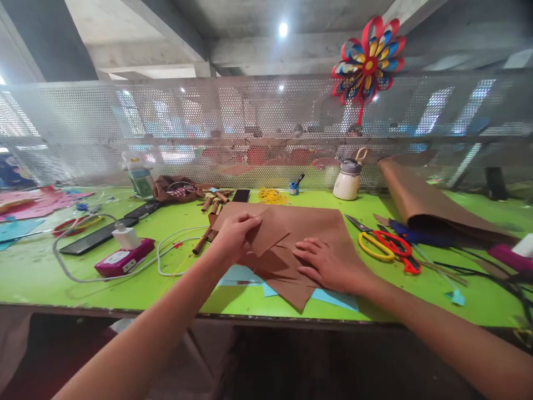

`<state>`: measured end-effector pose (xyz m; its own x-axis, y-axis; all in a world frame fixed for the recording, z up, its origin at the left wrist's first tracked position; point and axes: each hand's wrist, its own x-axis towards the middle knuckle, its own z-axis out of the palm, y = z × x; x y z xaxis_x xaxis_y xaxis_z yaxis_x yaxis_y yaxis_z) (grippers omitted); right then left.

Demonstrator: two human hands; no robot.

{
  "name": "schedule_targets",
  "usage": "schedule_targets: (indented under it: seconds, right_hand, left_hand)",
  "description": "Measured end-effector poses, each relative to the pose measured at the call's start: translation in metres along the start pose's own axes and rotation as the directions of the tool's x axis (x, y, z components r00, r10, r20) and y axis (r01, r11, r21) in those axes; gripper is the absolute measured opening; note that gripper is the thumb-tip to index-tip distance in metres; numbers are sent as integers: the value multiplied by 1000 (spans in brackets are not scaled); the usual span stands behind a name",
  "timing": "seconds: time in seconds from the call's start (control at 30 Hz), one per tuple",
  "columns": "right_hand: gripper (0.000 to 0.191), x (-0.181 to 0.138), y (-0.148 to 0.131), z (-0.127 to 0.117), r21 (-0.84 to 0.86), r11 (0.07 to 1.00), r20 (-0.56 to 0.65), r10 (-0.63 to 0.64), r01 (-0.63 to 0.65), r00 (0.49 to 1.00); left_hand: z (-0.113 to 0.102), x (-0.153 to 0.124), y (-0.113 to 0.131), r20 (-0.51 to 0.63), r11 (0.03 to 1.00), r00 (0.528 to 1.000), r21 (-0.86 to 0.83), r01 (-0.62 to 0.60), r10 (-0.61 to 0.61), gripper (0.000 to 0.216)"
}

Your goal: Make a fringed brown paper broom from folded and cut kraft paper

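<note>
Edge of green table (104,293) at 6 o'clock, dial centred on large brown sheet (320,220); pale blue paper (336,299) lies just inside, so a careless drag might carry it over. I see working room at 5 and 8. Right hand (320,264), 4, spread on the sheet, gripping nothing; lifting it could let paper slide. Left hand (234,236), 9, pinches small brown piece (271,230); tight grip may crease it. Scissors (361,226) at 3, blades toward sheet: snag risk. Beyond, bottle (347,182) at 1, mesh panel (233,111) at 12.

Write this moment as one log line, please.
left hand: holds brown paper piece | right hand: rests on brown sheets | scissors: on green table
</note>
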<state>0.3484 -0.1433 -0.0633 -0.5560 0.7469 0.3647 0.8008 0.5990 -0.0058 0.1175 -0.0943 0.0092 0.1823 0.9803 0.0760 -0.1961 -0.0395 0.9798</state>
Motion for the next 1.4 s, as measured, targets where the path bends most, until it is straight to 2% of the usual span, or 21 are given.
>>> schedule_targets:
  seconds: [0.07,0.17,0.33,0.47,0.53,0.63,0.7,0.73,0.77,0.83,0.9,1.0,1.03,1.1,1.17,1.27,1.33,1.4]
  right_hand:
    - [40,-4,-1,-1,-17,1000,0,-12,12,1000]
    - [41,-4,-2,-3,-29,999,-7,-12,12,1000]
    - [36,2,-5,-11,12,1000,22,21,-21,1000]
    - [25,12,8,-31,208,978,119,7,-32,993]
    - [22,21,22,-38,347,928,166,82,-136,983]
    - [23,38,40,-39,504,783,121,355,-366,927]
    - [27,47,43,-34,651,628,57,520,-427,852]
    - [27,51,41,-31,738,524,73,565,-426,822]
    - [29,53,38,-28,808,416,119,579,-418,807]
    - [36,55,27,-23,879,254,227,520,-403,823]
    - [38,55,17,-20,910,170,267,455,-377,849]
    - [33,54,11,-24,944,94,239,462,-315,854]
    - [31,54,12,-27,950,99,214,482,-295,850]
    - [28,56,17,-35,946,181,143,510,-269,848]
    - [26,60,25,-41,896,347,81,485,-277,871]
    - [26,67,31,-43,754,599,80,323,-269,943]
    - [28,72,31,-39,719,654,111,222,-233,969]
    - [33,75,33,-36,718,664,94,203,-208,975]
  left_hand:
    - [8,18,-3,24,998,1000,57,-12,11,22]
    - [20,36,-19,105,1000,994,-24,6,-4,24]
    - [28,35,-52,155,978,984,-178,113,-85,26]
    - [24,31,-64,154,985,980,-93,144,-129,25]
    - [22,30,-65,168,984,975,-79,158,-143,25]
    - [21,30,-62,186,976,969,-114,184,-161,26]
    - [21,31,-60,185,972,970,-142,188,-160,25]
    - [22,31,-60,175,971,973,-155,181,-153,25]
    - [22,31,-61,161,971,977,-167,170,-143,25]
    - [21,32,-62,130,971,984,-185,148,-125,24]
    - [21,33,-63,113,970,986,-195,143,-123,23]
    - [22,31,-64,141,973,985,-194,124,-97,20]
    - [22,30,-63,173,976,981,-184,115,-83,20]
    - [23,27,-62,262,983,962,-142,117,-76,18]
    - [24,24,-60,345,984,931,-86,156,-117,20]
    - [25,21,-59,400,977,896,-10,212,-190,29]
    - [25,22,-59,414,975,885,36,219,-214,27]
    - [25,24,-60,416,974,881,61,217,-223,25]
